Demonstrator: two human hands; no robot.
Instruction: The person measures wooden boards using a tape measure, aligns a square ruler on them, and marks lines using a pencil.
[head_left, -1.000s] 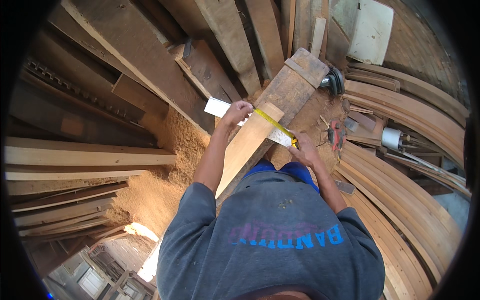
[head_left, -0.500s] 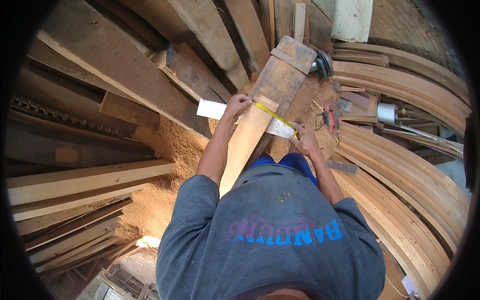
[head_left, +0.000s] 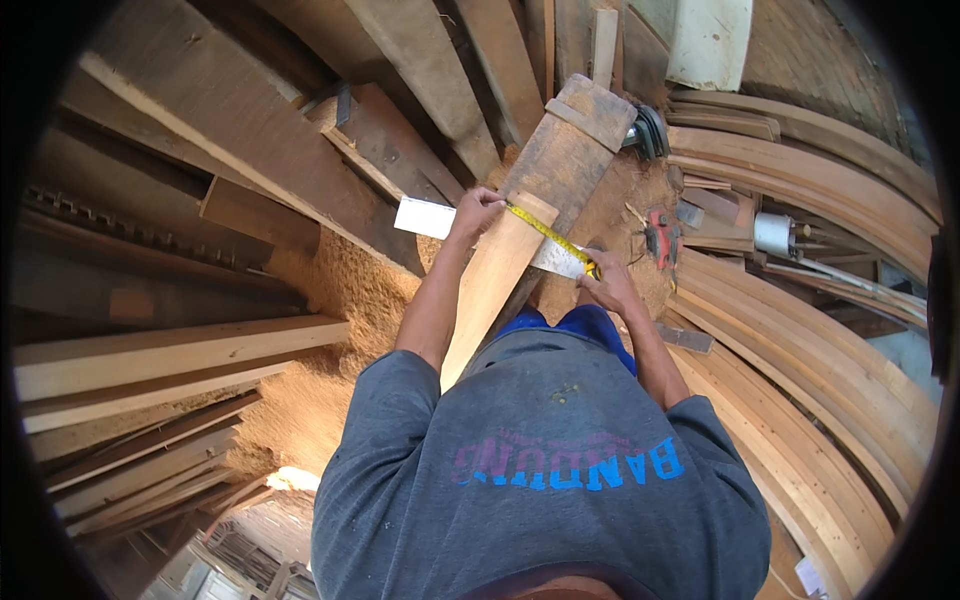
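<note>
A pale wooden board point(head_left: 492, 285) lies lengthwise on a worn, dusty wooden bench point(head_left: 560, 160). Across the board near its far end runs the yellow blade of a tape measure point(head_left: 548, 232). My left hand point(head_left: 478, 212) pinches the blade's end at the board's left edge. Off the right edge, my right hand point(head_left: 612, 284) is closed around the tape's case, which its fingers mostly hide. Beneath the board a flat white strip point(head_left: 424, 218) sticks out on both sides, passing close to both hands.
Sawdust point(head_left: 365, 290) covers the floor. Large planks point(head_left: 230, 110) lean at the left, with stacked beams point(head_left: 180, 350) nearer me. Long boards point(head_left: 790, 370) line the right side. A red tool point(head_left: 662, 238) lies right of the bench; a dark green power tool point(head_left: 648, 132) sits beyond it.
Almost nothing differs. Both hands keep their places on the tape, and the view has shifted very slightly.
</note>
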